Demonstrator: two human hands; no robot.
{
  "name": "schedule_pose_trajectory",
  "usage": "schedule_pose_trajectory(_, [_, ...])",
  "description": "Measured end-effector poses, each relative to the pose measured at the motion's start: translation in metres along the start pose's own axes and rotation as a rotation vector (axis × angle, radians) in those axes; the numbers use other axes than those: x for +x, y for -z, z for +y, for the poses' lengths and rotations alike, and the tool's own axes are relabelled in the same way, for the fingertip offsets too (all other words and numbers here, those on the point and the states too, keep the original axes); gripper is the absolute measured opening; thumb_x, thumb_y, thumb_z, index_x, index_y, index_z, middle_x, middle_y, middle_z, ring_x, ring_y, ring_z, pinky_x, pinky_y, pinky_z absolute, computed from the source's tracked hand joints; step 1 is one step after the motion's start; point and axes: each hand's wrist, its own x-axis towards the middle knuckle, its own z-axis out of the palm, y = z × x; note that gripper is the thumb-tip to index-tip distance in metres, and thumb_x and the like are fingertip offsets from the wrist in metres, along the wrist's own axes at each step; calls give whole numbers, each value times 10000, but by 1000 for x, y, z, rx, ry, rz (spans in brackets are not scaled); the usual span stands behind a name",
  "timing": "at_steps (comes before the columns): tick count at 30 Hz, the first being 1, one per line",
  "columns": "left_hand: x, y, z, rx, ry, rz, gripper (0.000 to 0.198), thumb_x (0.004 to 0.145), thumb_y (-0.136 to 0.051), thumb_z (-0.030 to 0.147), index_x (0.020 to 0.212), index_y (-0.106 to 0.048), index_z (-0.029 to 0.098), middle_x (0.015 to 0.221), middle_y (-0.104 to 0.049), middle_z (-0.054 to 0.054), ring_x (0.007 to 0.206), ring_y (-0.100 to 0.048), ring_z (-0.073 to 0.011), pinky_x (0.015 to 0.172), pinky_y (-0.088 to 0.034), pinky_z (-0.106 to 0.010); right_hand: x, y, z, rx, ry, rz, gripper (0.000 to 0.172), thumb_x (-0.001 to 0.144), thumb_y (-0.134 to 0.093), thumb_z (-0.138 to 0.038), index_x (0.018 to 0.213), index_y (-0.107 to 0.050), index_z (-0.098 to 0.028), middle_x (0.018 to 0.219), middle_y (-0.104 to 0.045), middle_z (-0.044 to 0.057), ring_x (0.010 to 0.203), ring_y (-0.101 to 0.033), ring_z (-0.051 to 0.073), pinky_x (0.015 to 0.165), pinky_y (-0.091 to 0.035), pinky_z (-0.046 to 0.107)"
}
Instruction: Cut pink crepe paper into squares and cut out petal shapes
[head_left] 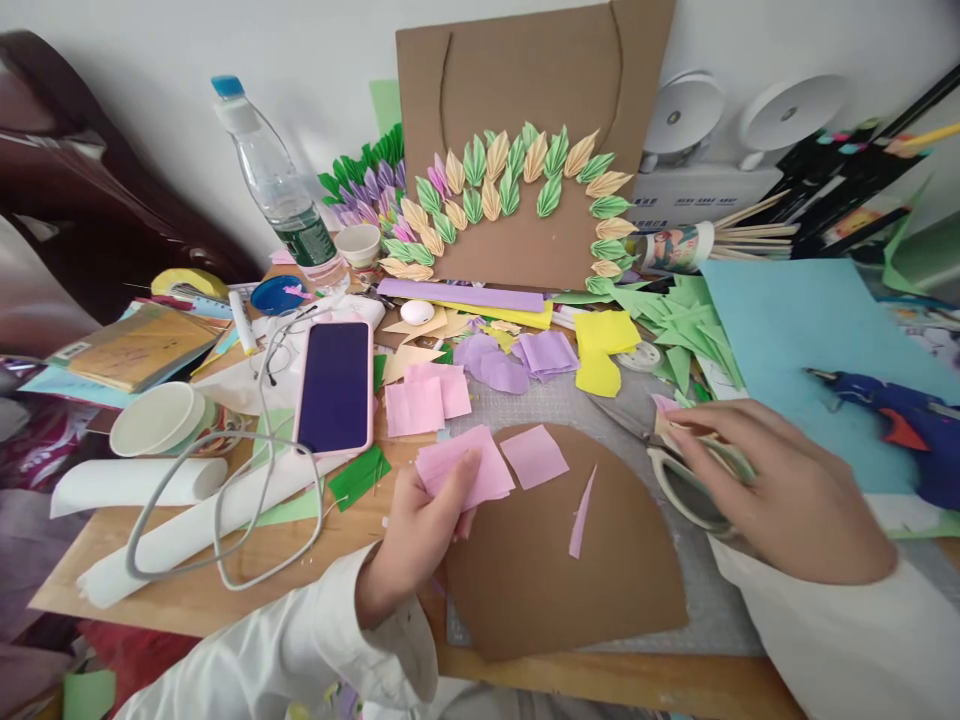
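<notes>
My left hand (427,520) pinches a stack of pink paper squares (476,470) between thumb and fingers. Under it lies a rounded piece of brown cardboard (577,590), with a single pink square (535,457) and a narrow pink sliver (583,513) on top. At the right, the fingertips of my right hand (772,480) are closed on a small pink paper scrap (663,403), only partly visible. Directly below that hand rest scissors (682,495) with pale handles, blades pointing left and away. More pink squares (416,405) lie just beyond my left hand.
Behind stands a cardboard panel (517,75) edged with folded paper leaves. Left are a phone (335,390), a looped white cable (217,500), paper cups and a bottle (281,190). Purple pieces (547,355), green strips (686,320) and a blue glue gun (885,400) also lie about.
</notes>
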Motion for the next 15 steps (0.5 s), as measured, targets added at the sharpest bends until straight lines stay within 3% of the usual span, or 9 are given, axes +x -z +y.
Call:
schedule_pose_trajectory(2, [1,0,-1,7,18,-13,522,922,-489,415,461,-410,185,376,-389,59,367,-352,-53,411,-259,-200,14,-10,-23,133,134,9,180,956,-468,-264,1011,-619,-184,979,-661,94,937,-631,240,846,-468,361])
schedule_pose_trajectory(6, [5,-1,0,9,43,4,506,912,-499,412,467,-412,187,378,-387,60,368,-354,-55,407,-253,-198,33,-44,-53,273,316,-263,188,933,-483,-153,1064,-616,-171,1031,-630,105,967,-591,265,851,-470,426])
schedule_pose_trajectory(10, [7,-1,2,7,33,19,489,906,-503,403,476,-407,191,380,-390,60,365,-357,-58,400,-248,-198,37,-62,-55,373,267,-379,103,904,-545,-147,971,-620,-166,952,-610,94,918,-567,261,809,-487,437])
schedule_pose_trajectory(15, [7,1,3,33,49,-8,506,909,-490,426,470,-409,189,375,-380,62,365,-348,-55,403,-262,-194,32,-50,-48,496,204,-380,112,898,-556,-147,795,-580,-185,868,-574,64,825,-558,216,729,-499,383])
